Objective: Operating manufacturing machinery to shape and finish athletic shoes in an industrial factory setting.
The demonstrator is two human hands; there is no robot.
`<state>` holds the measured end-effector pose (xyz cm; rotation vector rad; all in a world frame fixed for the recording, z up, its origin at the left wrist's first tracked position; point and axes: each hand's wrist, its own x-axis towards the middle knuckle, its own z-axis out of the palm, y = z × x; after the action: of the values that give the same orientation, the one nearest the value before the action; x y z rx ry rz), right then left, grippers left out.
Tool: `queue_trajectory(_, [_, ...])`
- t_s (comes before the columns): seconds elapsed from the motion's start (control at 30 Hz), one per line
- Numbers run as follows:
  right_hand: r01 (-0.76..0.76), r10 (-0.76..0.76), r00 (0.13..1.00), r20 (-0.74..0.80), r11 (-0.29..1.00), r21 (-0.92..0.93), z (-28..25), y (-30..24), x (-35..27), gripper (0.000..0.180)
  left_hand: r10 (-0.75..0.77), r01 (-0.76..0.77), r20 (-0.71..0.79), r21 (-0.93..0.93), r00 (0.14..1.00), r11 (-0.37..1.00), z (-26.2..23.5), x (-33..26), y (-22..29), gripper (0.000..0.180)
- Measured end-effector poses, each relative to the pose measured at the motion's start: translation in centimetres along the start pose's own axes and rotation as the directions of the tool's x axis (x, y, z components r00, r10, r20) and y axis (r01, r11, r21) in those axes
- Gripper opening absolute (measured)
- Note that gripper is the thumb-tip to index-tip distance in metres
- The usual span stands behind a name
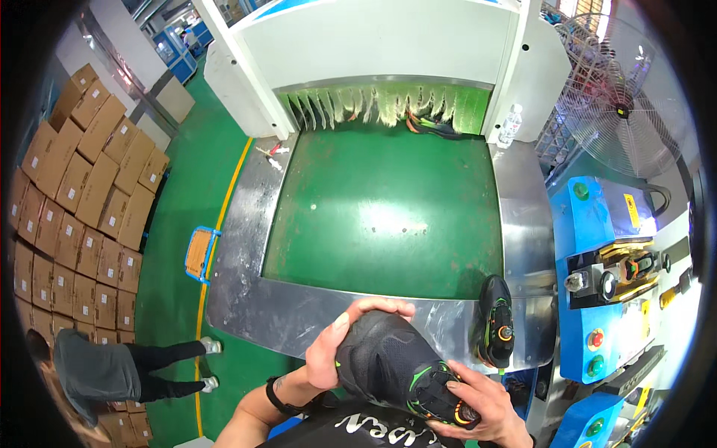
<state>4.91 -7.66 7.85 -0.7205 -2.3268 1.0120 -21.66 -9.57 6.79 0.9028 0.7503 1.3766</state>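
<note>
A black shoe (377, 358) with green trim and an orange-ringed dial is held between my two hands, close to my body. My left hand (334, 345) wraps the toe end, thumb on the upper and fingers curled over the far side. On the dial and tongue end is my right hand (482, 407), its thumb and fingers closed around the shoe. Another black shoe (496, 321) with a similar dial stands on the metal rim to the right, apart from my hands. The undersides of the held shoe are hidden.
Ahead runs a green conveyor belt (388, 201) into a white machine (366, 45) with a fringed curtain, where another shoe (433, 127) lies. Right are a water bottle (510, 127), a fan (621, 110) and a blue machine (586, 224). A person (97, 366) bends beside stacked cartons (82, 179) at left.
</note>
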Motion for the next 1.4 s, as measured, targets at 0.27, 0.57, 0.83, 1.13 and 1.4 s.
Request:
queue_trajectory(0.27, [0.122,-0.125,0.992,-0.033,0.989,-0.089,0.7,1.0,-0.1,0.062,-0.06,0.06,0.01,0.0,0.998,0.998,0.0,-0.4,0.0,0.074])
queue_trajectory(0.57, [-0.225,0.315,0.935,-0.161,0.881,0.416,1.0,0.5,2.2,0.061,-0.167,0.175,0.067,-0.137,0.984,0.975,0.0,-0.4,-2.4,0.08])
queue_trajectory(0.83, [-0.374,0.712,0.703,0.009,0.358,0.855,1.7,0.0,5.5,0.052,-0.335,0.364,0.201,-0.132,0.921,0.922,0.1,-1.5,-3.9,0.102])
queue_trajectory(1.13, [-0.399,0.74,0.669,0.06,0.29,0.87,1.6,0.5,6.1,0.047,-0.4,0.417,0.189,-0.063,0.897,0.907,-0.5,-1.1,-3.4,0.104])
queue_trajectory(1.4, [-0.523,0.793,0.607,0.045,0.357,0.774,1.4,1.0,6.9,0.056,-0.498,0.501,0.07,-0.195,0.864,0.843,1.0,-0.1,-2.5,0.081])
